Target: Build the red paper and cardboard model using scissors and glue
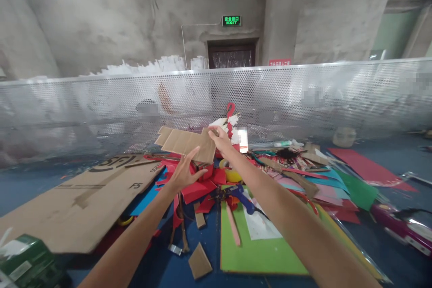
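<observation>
A notched piece of corrugated cardboard (182, 141) is held up above the cluttered table, tilted. My right hand (221, 139) pinches it at its upper right corner. My left hand (185, 171) is at its lower edge, with fingers and thumb spread apart; the fingertips overlap the cardboard, and I cannot tell if they press on it. Beneath both hands lie red paper pieces (199, 191). A blue glue gun (243, 198) rests on a green board (263, 256) below my right forearm. Behind my right hand stands a red and white paper decoration (231, 121).
A large flat cardboard sheet (101, 198) covers the left side. Coloured paper (324, 184), a red sheet (367, 166) and a purple device (401, 229) lie right. Cardboard scraps (200, 261) sit in front. A perforated metal screen (286, 99) borders the table's back. A green box (32, 261) is front left.
</observation>
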Demonstrator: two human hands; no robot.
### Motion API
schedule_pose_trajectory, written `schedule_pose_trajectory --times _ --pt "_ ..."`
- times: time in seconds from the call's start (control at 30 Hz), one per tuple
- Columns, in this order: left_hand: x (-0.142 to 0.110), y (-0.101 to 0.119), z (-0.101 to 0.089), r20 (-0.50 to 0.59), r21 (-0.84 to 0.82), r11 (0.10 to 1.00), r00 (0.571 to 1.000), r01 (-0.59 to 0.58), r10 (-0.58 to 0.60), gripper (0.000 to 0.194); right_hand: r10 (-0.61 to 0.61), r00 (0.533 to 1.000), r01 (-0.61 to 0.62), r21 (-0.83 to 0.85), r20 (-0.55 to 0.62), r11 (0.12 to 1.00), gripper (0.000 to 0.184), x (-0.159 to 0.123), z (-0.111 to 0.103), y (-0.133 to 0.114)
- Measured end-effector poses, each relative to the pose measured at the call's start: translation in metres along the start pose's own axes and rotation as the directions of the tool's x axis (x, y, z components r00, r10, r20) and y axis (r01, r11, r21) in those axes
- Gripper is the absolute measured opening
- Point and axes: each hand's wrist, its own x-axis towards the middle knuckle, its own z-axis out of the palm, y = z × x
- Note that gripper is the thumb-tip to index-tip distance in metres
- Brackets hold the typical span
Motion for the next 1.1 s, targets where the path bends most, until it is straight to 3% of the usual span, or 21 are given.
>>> schedule_pose_trajectory --times 0.17,0.37,0.63,0.97,1.1 --pt "0.005 0.006 -0.007 0.061 -0.008 0.999 0.997 0.039 -0.038 0.064 0.017 0.999 -0.016 -0.046 0.031 0.999 0.026 0.004 0.002 -0.003" --pt "0.007 0.006 -0.007 0.096 -0.030 0.994 0.990 0.104 -0.101 0.058 0.058 0.990 -0.054 -0.037 0.126 0.998 0.040 -0.006 -0.008 -0.005" --pt "0.006 0.002 -0.002 -0.006 -0.053 0.996 0.998 0.068 -0.068 0.075 0.089 0.975 -0.088 -0.017 0.203 0.996 0.046 -0.010 -0.017 -0.011" --pt "0.003 -0.001 0.000 0.058 0.025 0.996 0.994 0.087 -0.088 0.061 0.078 0.963 -0.080 -0.003 0.256 0.997 0.046 -0.005 -0.013 -0.004" --pt "0.003 -0.001 0.002 0.038 0.046 0.996 0.997 0.072 -0.074 0.058 0.058 0.962 -0.044 -0.057 0.266 0.997 0.039 -0.004 -0.013 -0.009"
